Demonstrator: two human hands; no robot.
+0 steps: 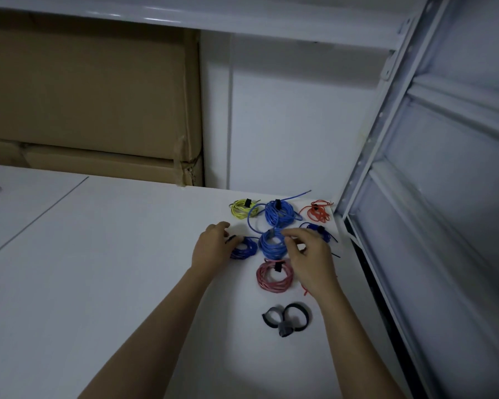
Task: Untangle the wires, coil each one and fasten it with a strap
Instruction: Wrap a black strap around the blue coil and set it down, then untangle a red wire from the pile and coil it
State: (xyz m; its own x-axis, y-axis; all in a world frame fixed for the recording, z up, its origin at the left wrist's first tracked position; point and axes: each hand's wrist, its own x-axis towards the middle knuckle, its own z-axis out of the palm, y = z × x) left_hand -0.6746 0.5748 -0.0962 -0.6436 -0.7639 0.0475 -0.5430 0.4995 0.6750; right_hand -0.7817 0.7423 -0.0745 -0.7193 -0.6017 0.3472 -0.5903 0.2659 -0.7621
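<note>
two bare forearms reach in over the white desk [98, 269]. just ahead of them, near the desk's right edge, lies a bundle of loose black straps [286, 319]. beyond it sits a pink coil [274, 276] with a strap on it. the right hand [308, 260] curls its fingers on a blue coil [272, 244]; the left hand [213, 246] pinches a strap end at a dark blue coil [244, 249]. toward the far right corner lie strapped yellow [242, 208], blue [280, 213] and red [317, 211] coils. cardboard boxes [84, 110] stand behind the desk.
</note>
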